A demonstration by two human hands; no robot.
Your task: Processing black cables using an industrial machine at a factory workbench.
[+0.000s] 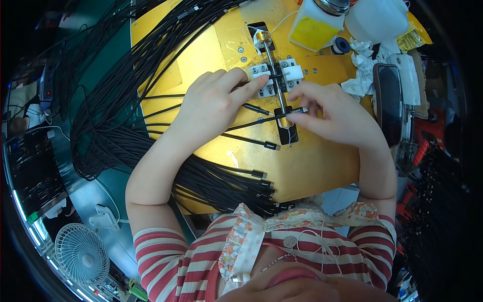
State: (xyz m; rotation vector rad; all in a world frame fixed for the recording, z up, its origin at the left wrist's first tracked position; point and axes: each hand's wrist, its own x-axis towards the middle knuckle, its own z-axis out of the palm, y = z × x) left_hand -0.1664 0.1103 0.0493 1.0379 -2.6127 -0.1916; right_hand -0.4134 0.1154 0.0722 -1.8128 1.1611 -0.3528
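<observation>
My left hand (214,103) reaches to a small white fixture (261,70), its thumb and forefinger closed around what looks like a black cable end (274,76) seated there. The hand hides most of that cable. A metal rod (272,63) with brass-coloured ends crosses the fixture. My right hand (332,113) is beside the rod's near end, thumb and forefinger apart. Between them lies a black cable plug (298,110), apparently not pinched; its cable runs left under my left wrist. Another black plug (256,108) lies left of the rod, and a third plug (271,145) nearer me.
A large bundle of black cables (108,136) covers the left side, with more plug ends (259,183) near my body. A white jar (317,25), crumpled tissue (359,70) and a phone (388,103) lie right. A white fan (82,254) stands lower left.
</observation>
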